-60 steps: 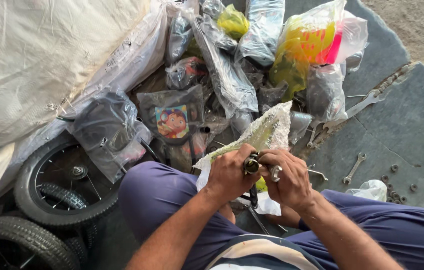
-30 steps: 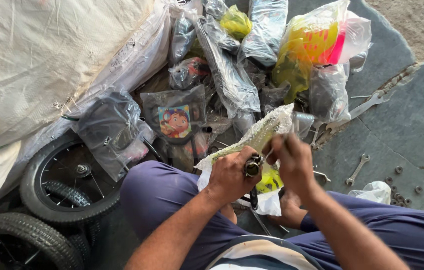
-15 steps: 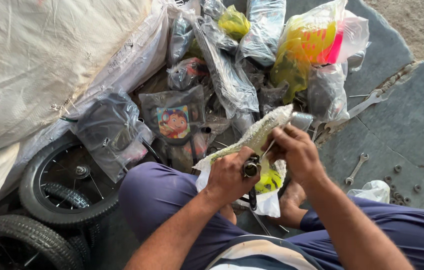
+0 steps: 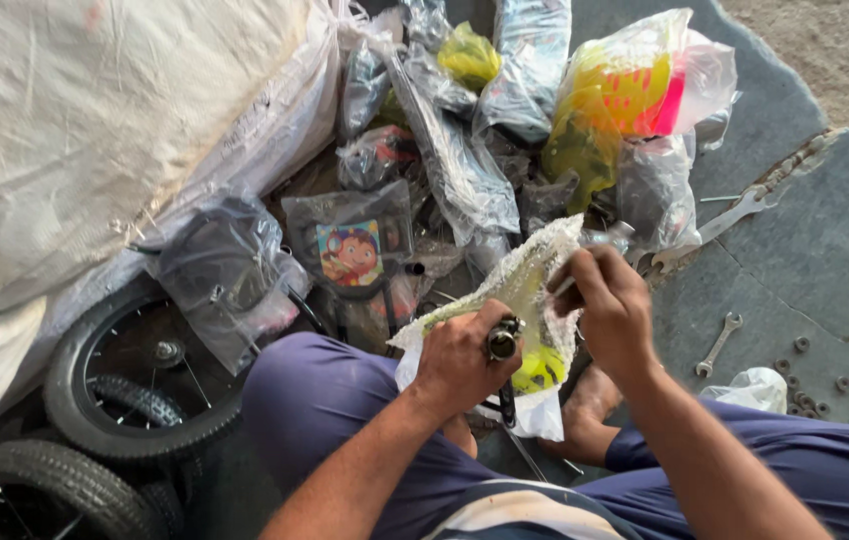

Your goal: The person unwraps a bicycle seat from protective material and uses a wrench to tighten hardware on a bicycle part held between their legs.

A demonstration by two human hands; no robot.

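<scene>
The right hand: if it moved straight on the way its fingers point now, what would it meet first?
Probably the bubble-wrapped part that the right hand already pinches at its top; beyond it lie clear plastic bags. Depth is unclear.

Wrapped part (image 4: 525, 290) (mostly hidden by bubble wrap)

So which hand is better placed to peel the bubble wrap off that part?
Probably the right hand: its fingers already pinch the top edge of the bubble wrap. The left hand is closed around the dark metal part, holding the bundle steady.
</scene>
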